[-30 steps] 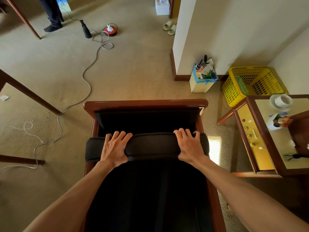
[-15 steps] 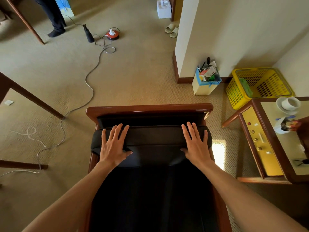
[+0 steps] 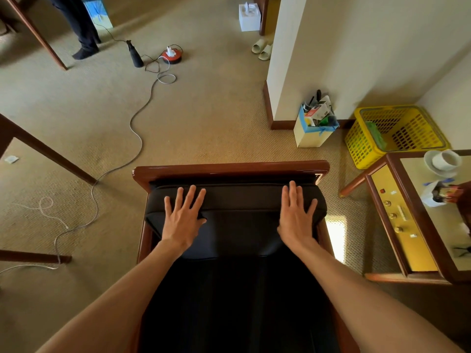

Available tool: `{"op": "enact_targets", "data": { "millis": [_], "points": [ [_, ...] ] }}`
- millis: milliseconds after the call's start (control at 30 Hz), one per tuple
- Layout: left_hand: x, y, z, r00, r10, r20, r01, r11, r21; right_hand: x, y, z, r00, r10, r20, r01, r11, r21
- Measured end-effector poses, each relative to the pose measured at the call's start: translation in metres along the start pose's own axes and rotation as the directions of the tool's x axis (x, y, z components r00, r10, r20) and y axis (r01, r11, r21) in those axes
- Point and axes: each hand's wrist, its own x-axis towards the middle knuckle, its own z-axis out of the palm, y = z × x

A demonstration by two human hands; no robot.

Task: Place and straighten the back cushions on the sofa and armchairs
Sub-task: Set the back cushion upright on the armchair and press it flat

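Forearms reach in from the bottom of the view over the dark seat of the armchair (image 3: 237, 301), and both end in flat palms on the back cushion (image 3: 237, 225). The left hand (image 3: 184, 220) lies on the cushion's left part, the right hand (image 3: 297, 217) on its right part, each with fingers (image 3: 190, 197) straight and spread, pressing and not curled round anything.

The cushion stands at the far end of the seat, its upper edge just under the wooden top rail (image 3: 229, 169) of the chair back. Its long axis runs left to right, square across the arms' reach, so the fingertips point straight over it toward the rail. Both hands sit about equally far from the cushion's middle, neither clearly nearer the rail. The cushion's ends bulge past the chair frame on both sides.

My reading is that the cushion is nearly seated and the remaining work is an even push toward the rail; uneven pressure could skew it.

Beside the chair on the right is a bench (image 3: 420, 225) carrying a cup (image 3: 444, 160). Beyond lie a yellow basket (image 3: 397, 133), a full bin (image 3: 314, 126), a cable (image 3: 135, 138) trailing across the carpet, and a standing person's leg (image 3: 79, 29).
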Motion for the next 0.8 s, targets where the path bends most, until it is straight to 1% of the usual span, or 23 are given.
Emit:
{"op": "enact_targets", "data": {
  "millis": [67, 133, 200, 300, 367, 400, 500, 567, 667, 800],
  "points": [
    [-0.005, 0.015, 0.007, 0.998, 0.055, -0.018, -0.055, 0.998, -0.002, -0.01, -0.018, 0.01, 0.993, -0.112, -0.03, 0.112, 0.994, -0.001],
    [-0.007, 0.027, 0.015, 0.997, 0.078, -0.019, -0.078, 0.997, 0.03, -0.015, -0.023, 0.022, 0.984, -0.169, -0.053, 0.17, 0.985, 0.012],
    [-0.005, 0.031, 0.019, 0.997, 0.067, -0.037, -0.065, 0.997, 0.051, -0.008, -0.02, 0.023, 0.983, -0.167, -0.072, 0.169, 0.986, 0.014],
    [0.008, 0.032, 0.02, 0.999, 0.029, -0.035, -0.029, 0.999, 0.02, 0.005, -0.022, 0.02, 0.989, -0.137, -0.049, 0.138, 0.99, 0.034],
    [0.012, 0.045, 0.015, 1.0, 0.0, 0.006, 0.0, 1.0, 0.0, 0.006, -0.039, 0.014, 0.995, -0.098, -0.007, 0.098, 0.994, 0.042],
    [0.012, 0.055, 0.014, 1.0, 0.008, 0.017, -0.008, 1.0, -0.015, 0.005, -0.047, 0.013, 0.993, -0.115, -0.001, 0.115, 0.993, 0.039],
    [0.012, 0.074, 0.016, 0.997, 0.073, 0.016, -0.071, 0.996, -0.058, 0.004, -0.056, 0.013, 0.957, -0.289, 0.015, 0.289, 0.957, 0.036],
    [0.015, 0.065, 0.017, 0.994, 0.103, 0.027, -0.102, 0.993, -0.055, 0.011, -0.044, 0.015, 0.941, -0.337, 0.001, 0.337, 0.941, 0.033],
    [0.011, 0.029, 0.015, 0.995, 0.098, 0.006, -0.097, 0.994, -0.041, 0.016, -0.012, 0.019, 0.954, -0.291, -0.07, 0.294, 0.955, 0.037],
    [-0.002, -0.022, 0.009, 0.999, -0.036, -0.03, 0.035, 0.998, -0.051, 0.017, 0.027, 0.023, 0.972, -0.197, -0.124, 0.202, 0.979, 0.028]
  ]
}}
